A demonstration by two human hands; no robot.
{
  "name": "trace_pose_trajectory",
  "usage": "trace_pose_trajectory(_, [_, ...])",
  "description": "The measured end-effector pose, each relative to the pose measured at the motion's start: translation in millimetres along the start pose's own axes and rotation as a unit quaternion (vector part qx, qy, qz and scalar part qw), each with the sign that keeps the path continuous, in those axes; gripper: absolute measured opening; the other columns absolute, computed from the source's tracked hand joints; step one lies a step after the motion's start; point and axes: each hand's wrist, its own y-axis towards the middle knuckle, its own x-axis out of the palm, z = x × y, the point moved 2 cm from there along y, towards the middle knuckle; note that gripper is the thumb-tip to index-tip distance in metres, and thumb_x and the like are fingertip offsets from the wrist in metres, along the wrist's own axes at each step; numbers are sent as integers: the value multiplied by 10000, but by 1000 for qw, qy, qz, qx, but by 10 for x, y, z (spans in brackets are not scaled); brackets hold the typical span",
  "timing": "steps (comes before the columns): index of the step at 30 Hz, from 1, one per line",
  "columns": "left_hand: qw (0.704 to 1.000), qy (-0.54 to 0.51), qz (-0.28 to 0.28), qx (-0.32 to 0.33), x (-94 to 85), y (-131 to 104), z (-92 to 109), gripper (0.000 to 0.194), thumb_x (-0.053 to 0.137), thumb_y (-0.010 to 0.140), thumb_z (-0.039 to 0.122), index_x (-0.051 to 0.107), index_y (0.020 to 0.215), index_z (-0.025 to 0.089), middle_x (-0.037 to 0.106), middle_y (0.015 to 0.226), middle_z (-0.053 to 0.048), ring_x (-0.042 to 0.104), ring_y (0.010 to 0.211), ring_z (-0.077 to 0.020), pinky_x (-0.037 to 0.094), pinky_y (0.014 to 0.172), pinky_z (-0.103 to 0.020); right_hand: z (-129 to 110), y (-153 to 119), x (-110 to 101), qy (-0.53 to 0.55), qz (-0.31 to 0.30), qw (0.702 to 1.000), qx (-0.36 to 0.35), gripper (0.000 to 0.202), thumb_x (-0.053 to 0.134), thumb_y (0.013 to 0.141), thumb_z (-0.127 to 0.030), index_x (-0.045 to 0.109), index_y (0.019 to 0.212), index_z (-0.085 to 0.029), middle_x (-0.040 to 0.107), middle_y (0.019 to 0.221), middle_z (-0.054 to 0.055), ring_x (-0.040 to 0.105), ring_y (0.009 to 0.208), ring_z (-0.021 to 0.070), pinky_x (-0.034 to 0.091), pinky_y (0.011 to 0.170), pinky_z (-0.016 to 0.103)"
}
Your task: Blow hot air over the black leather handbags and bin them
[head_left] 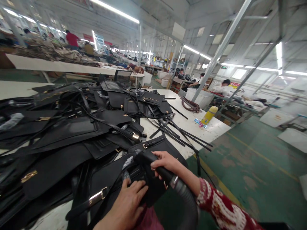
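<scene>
My right hand [165, 163] is wrapped round a black nozzle [153, 161] fitted to a thick ribbed hose [188, 198]. The nozzle's tip is over a black bag [107, 174] near the table's front edge. My left hand [130, 201] lies on the same bag with its fingers spread, just below the nozzle. Clear plastic wrap [128, 163] shows on the bag by the left fingertips. A gold buckle [98, 196] sits on a strap to the left of my left hand.
Piled black bags [69, 127] cover the left of the white table [217, 126]. Loose black straps [177, 132] hang over its right edge. A yellow bottle [210, 115], a small colourful packet [200, 123] and coiled brown straps [190, 104] lie farther back. Several people work in the background.
</scene>
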Motion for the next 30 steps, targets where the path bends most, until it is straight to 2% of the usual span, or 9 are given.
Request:
trace_pose_trajectory(5, [1000, 5, -26, -13, -43, -4, -43, 572, 487, 594, 152, 530, 1145, 299, 498, 1254, -47, 450, 1116, -272, 198, 958, -529, -197, 621, 125, -18, -8, 1000, 16, 531, 716, 563, -240, 561, 1050, -96, 590, 562, 13, 560, 415, 175, 433, 322, 222])
trace_pose_trajectory(8, [999, 30, -4, -24, -65, 19, -13, 577, 493, 561, 149, 556, 1119, 280, 523, 1232, -60, 466, 1100, -297, 224, 945, -544, -97, 853, 329, -23, 25, 999, -8, 719, 757, 534, -235, 490, 1192, -117, 599, 615, 11, 543, 404, 159, 455, 335, 246])
trace_pose_trajectory(10, [999, 32, -29, -7, -96, 66, 20, 493, 503, 577, 161, 594, 1047, 279, 592, 1133, -55, 506, 1047, -298, 289, 915, -522, -4, 857, 440, -17, 71, 995, -62, 818, 774, 529, -256, 429, 1266, -172, 606, 716, 11, 538, 417, 136, 454, 345, 232])
trace_pose_trajectory(13, [997, 30, -68, -21, -159, 201, 9, 257, 492, 663, 199, 649, 857, 263, 658, 918, -40, 569, 924, -271, 403, 821, -437, 52, 582, 475, 12, 115, 982, -146, 824, 774, 541, -265, 413, 1281, -213, 599, 775, -4, 535, 445, 115, 443, 359, 199])
trace_pose_trajectory(15, [999, 32, -24, -24, -193, 336, -53, 242, 452, 740, 222, 647, 880, 253, 644, 952, -51, 578, 909, -240, 434, 797, -384, 25, 271, 354, 39, 138, 974, -172, 774, 749, 574, -255, 418, 1271, -212, 601, 739, -17, 527, 443, 107, 445, 371, 191])
trace_pose_trajectory(19, [989, 89, 103, 49, -114, 633, -261, 413, 485, 785, 318, 505, 1196, 273, 413, 1333, -78, 372, 1209, -285, 282, 985, -485, 20, -374, -227, 47, 229, 961, -147, 710, 683, 644, -249, 377, 1278, -164, 584, 553, -32, 504, 361, 119, 423, 344, 199])
trace_pose_trajectory(22, [984, 145, 97, 32, 81, 816, -433, 512, 502, 773, 412, 438, 1263, 279, 295, 1403, -99, 194, 1291, -356, 121, 979, -622, 177, -818, -755, 65, 321, 936, -130, 651, 678, 644, -262, 412, 1225, -138, 598, 584, -7, 538, 394, 140, 443, 357, 217])
trace_pose_trajectory(25, [977, 187, 103, 9, 237, 916, -515, 517, 472, 781, 442, 421, 1274, 297, 278, 1410, -97, 142, 1305, -360, 41, 967, -642, 411, -1245, -1105, 82, 372, 917, -122, 586, 671, 656, -295, 430, 1168, -143, 601, 645, 9, 559, 450, 145, 464, 379, 227])
trace_pose_trajectory(30, [970, 224, 97, -9, 269, 959, -501, 513, 465, 769, 446, 422, 1266, 326, 275, 1412, -81, 144, 1306, -354, -6, 970, -630, 791, -1650, -1125, 117, 373, 916, -93, 561, 674, 649, -310, 437, 1127, -136, 608, 683, 47, 557, 468, 156, 460, 368, 244])
